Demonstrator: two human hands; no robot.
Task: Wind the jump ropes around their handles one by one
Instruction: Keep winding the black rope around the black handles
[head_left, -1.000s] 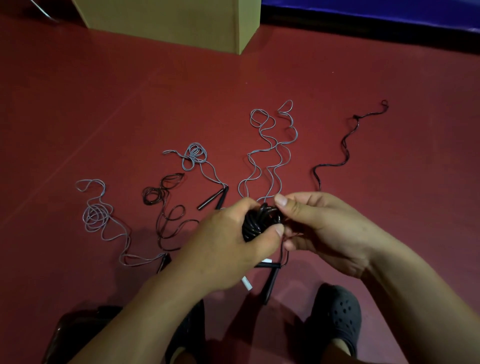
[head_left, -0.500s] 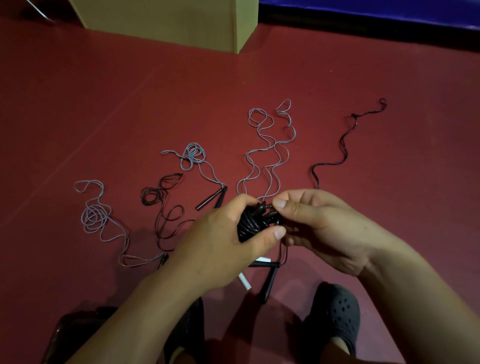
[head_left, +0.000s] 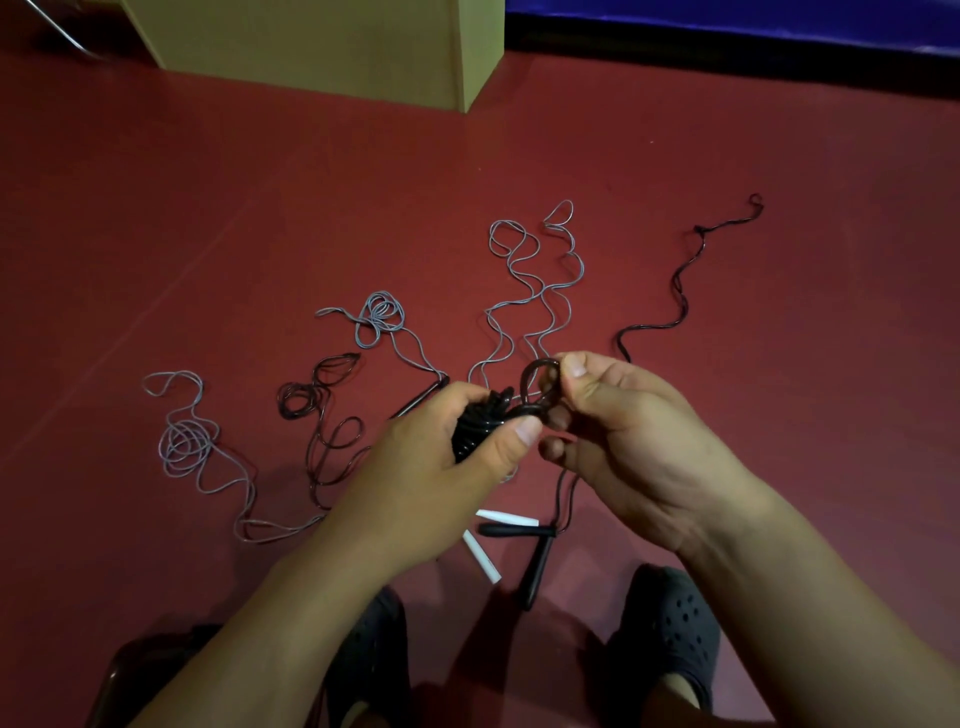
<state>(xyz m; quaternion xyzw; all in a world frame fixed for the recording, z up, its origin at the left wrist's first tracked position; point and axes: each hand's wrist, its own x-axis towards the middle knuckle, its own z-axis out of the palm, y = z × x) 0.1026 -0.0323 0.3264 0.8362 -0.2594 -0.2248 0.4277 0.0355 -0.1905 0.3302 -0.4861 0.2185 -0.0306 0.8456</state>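
From the head view, the left hand (head_left: 441, 467) grips a wound black rope bundle (head_left: 478, 428), fingers curled round it, above the middle of the red floor (head_left: 208, 208). The right hand (head_left: 634, 441) pinches a loose black loop (head_left: 540, 387) of that rope just beside the bundle. Unwound grey ropes (head_left: 524, 301) and black ropes (head_left: 322, 410) lie spread on the floor beyond the hands. White handles (head_left: 483, 556) and black handles (head_left: 535, 566) lie beneath, near two dark shoes (head_left: 670, 623).

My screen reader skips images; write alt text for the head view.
A left hand grips a wound black rope bundle while the right hand pinches its loose loop. Unwound grey and black ropes lie on the red floor.
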